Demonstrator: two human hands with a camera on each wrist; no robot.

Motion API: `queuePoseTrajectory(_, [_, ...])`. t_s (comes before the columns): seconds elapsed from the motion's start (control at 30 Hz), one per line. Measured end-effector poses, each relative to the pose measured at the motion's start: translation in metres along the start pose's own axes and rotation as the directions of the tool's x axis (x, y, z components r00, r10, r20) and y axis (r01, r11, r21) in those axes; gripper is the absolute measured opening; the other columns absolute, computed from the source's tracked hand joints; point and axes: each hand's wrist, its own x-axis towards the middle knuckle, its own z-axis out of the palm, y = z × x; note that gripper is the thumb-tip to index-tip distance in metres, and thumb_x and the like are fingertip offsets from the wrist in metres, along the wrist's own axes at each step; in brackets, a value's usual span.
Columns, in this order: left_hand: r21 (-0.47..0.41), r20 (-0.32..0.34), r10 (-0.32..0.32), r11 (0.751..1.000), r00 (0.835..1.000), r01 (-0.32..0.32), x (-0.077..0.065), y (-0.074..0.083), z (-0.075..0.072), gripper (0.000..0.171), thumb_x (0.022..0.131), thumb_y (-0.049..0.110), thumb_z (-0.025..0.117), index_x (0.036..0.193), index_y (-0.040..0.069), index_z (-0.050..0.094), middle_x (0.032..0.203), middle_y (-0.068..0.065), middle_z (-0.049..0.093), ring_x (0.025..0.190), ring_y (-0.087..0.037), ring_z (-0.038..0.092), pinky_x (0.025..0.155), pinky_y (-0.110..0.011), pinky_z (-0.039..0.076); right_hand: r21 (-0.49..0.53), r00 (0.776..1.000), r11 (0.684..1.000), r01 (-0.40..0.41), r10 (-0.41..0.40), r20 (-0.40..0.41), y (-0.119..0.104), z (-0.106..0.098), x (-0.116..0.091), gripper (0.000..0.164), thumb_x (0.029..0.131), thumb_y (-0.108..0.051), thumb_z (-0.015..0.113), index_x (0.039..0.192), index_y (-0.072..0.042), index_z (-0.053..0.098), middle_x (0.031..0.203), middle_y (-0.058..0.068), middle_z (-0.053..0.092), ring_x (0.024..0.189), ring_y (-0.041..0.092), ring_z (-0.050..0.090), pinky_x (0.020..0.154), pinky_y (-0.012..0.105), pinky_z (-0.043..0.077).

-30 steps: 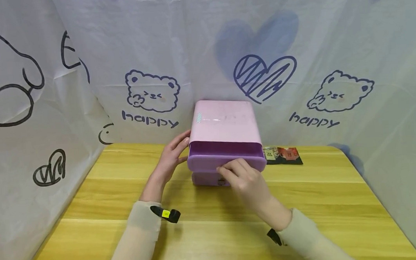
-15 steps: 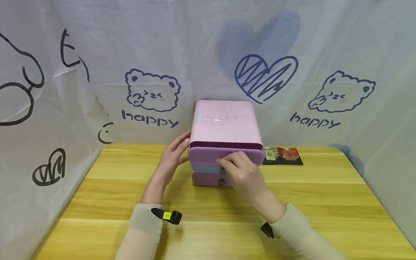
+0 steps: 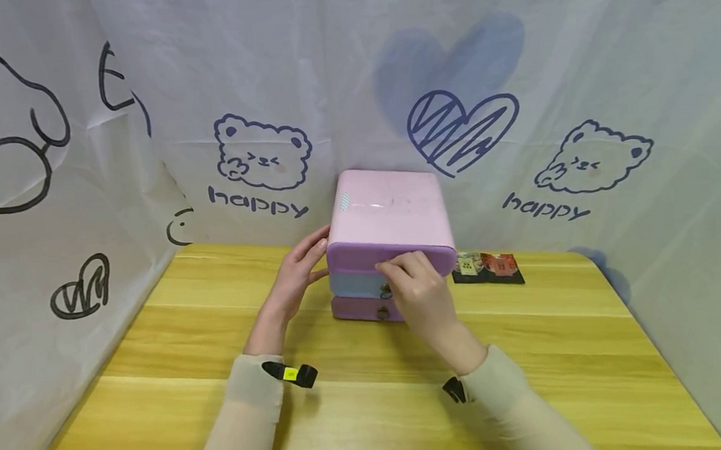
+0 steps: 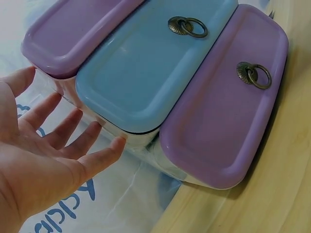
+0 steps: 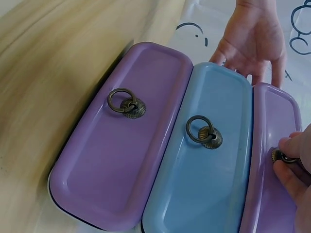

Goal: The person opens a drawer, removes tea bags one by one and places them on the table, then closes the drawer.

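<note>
A pink box (image 3: 390, 206) with three stacked drawers stands at the back of the table. Its top drawer (image 3: 356, 256) is purple, the middle drawer (image 3: 353, 284) light blue and the bottom drawer (image 3: 355, 307) purple; all three sit closed. My right hand (image 3: 422, 296) pinches the ring pull (image 5: 287, 159) of the top drawer between thumb and fingers. My left hand (image 3: 292, 276) touches the box's left side with spread, fairly straight fingers, as the left wrist view shows. Brass ring pulls hang on the middle drawer (image 4: 126, 73) and the bottom drawer (image 4: 218, 111).
Flat dark packets (image 3: 500, 270) with red and yellow labels lie just right of the box. A white sheet (image 3: 253, 54) with blue drawings hangs behind and beside the wooden table (image 3: 358, 415).
My right hand has pushed the top drawer inward from partly pulled out to closed, keeping hold of its ring. My left hand has stayed at the box's side.
</note>
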Motion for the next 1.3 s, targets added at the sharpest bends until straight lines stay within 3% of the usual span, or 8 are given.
queuePoseTrajectory(0.2, [-0.001,0.007,-0.007,1.000,1.000,0.007,0.001,0.001,-0.001,0.054,0.109,0.032,0.054,0.158,0.011,0.046,0.162,-0.008,0.043,0.146,-0.029,0.042,0.111,-0.058,0.047,0.003,0.999,0.999,-0.041,0.041,0.008,0.002,0.003,0.000,0.015,0.088,0.009,0.075,0.098,-0.002,0.079,0.090,0.009,0.070,0.079,0.026,0.064,0.069,0.033,0.058])
queuePoseTrajectory(0.43, [0.002,0.010,-0.009,1.000,1.000,0.008,0.003,0.004,-0.001,0.053,0.109,0.032,0.055,0.158,0.011,0.045,0.162,-0.009,0.043,0.146,-0.029,0.042,0.111,-0.059,0.046,0.040,0.997,0.997,-0.069,0.070,-0.020,0.001,0.004,-0.001,0.016,0.085,0.008,0.077,0.098,-0.001,0.080,0.090,0.010,0.070,0.080,0.029,0.064,0.070,0.036,0.058])
queuePoseTrajectory(0.83, [0.006,0.016,-0.016,1.000,1.000,0.016,0.002,0.005,-0.001,0.054,0.110,0.031,0.053,0.158,0.010,0.044,0.163,-0.010,0.042,0.145,-0.031,0.042,0.110,-0.059,0.047,0.003,0.999,1.000,-0.024,0.024,0.023,-0.002,0.007,-0.014,0.025,0.083,0.009,0.076,0.107,0.003,0.078,0.111,0.019,0.067,0.098,0.038,0.065,0.085,0.044,0.061])
queuePoseTrajectory(1.03, [0.017,0.021,-0.021,1.000,1.000,0.021,0.002,0.005,-0.001,0.055,0.110,0.033,0.053,0.159,0.011,0.043,0.163,-0.010,0.041,0.145,-0.031,0.042,0.110,-0.059,0.047,0.006,0.998,0.999,-0.046,0.045,0.048,-0.004,0.007,-0.019,0.025,0.085,0.008,0.075,0.110,0.004,0.077,0.117,0.020,0.066,0.106,0.038,0.064,0.094,0.045,0.058])
queuePoseTrajectory(1.3, [0.030,0.017,-0.024,0.999,1.000,0.024,0.002,0.005,-0.003,0.054,0.109,0.034,0.054,0.159,0.013,0.044,0.163,-0.009,0.042,0.146,-0.031,0.042,0.110,-0.059,0.048,0.016,0.996,0.999,-0.048,0.047,0.079,-0.007,-0.002,-0.023,0.034,0.087,0.005,0.074,0.121,0.001,0.074,0.127,0.019,0.066,0.115,0.037,0.064,0.097,0.044,0.059])
